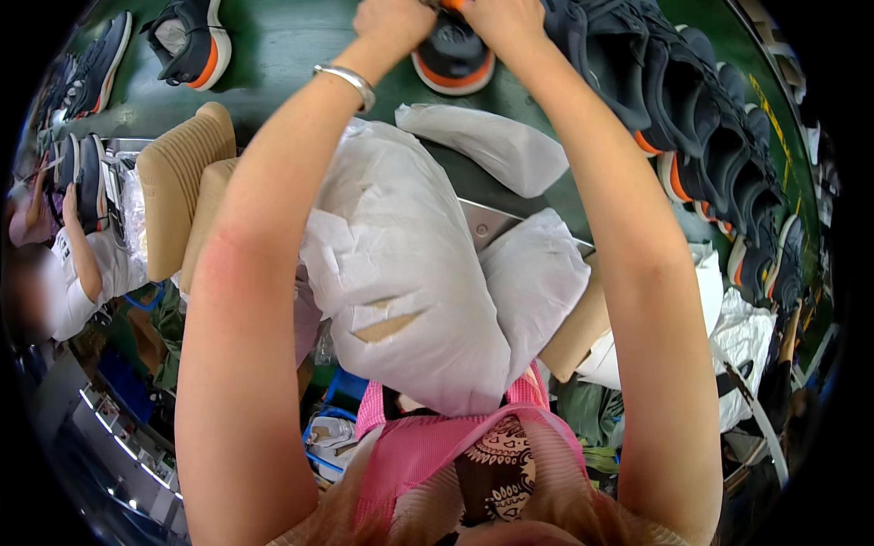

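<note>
At the top edge, a dark sneaker with a white and orange sole stands on the green worktop, its heel toward me. My left hand, above a silver bangle, closes on its upper from the left. My right hand grips it from the right. The fingertips and the shoe's front are partly cut off by the frame, and a bit of orange shows between the hands. Between my forearms lies a large bundle in white paper, torn to show beige inside. Smaller white paper bundles lie beside it.
A row of dark sneakers lines the worktop's right side. Another sneaker stands at the upper left. Ribbed beige inserts stand left of my left arm. At the far left, a person in a white top reaches toward shoes.
</note>
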Motion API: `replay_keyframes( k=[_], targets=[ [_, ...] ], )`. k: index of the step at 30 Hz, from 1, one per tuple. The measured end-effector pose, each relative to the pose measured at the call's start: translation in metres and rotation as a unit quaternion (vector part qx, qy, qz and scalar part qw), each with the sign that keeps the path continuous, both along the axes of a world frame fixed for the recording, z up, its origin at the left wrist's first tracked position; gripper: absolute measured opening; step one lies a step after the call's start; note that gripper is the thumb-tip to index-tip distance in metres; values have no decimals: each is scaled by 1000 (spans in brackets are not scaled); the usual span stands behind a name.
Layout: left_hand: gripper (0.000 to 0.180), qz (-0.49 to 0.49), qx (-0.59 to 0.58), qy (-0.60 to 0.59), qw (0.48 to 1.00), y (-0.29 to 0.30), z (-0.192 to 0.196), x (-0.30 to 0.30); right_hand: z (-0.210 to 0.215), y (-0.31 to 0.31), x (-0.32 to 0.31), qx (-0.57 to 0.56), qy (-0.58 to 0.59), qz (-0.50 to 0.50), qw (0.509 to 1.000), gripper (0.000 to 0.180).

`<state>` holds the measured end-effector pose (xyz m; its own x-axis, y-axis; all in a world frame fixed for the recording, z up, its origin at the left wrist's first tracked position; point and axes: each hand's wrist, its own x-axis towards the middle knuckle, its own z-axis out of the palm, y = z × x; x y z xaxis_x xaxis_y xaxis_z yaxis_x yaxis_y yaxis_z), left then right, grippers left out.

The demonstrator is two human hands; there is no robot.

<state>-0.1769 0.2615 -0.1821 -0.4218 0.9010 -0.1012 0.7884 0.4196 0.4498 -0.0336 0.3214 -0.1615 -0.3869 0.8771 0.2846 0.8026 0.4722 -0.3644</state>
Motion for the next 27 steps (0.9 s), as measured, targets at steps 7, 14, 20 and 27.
replay_keyframes(
  k=[7, 14, 20, 27],
  targets=[
    [45, 64, 66, -143, 985, -11, 54, -47, 0, -114, 48, -123, -91, 170, 974, 48],
    [47, -36, 100, -339, 935, -163, 125, -60, 38, -140, 120, -384, 225, 0, 896, 33],
    [66, 31, 92, -315, 944, -270, 154, -12, 88, -230, 158, -508, 528, -50, 679, 45],
    [56, -82, 60, -294, 950, -271, 109, -9, 96, -339, 118, -649, 682, -71, 330, 54]
  ],
)
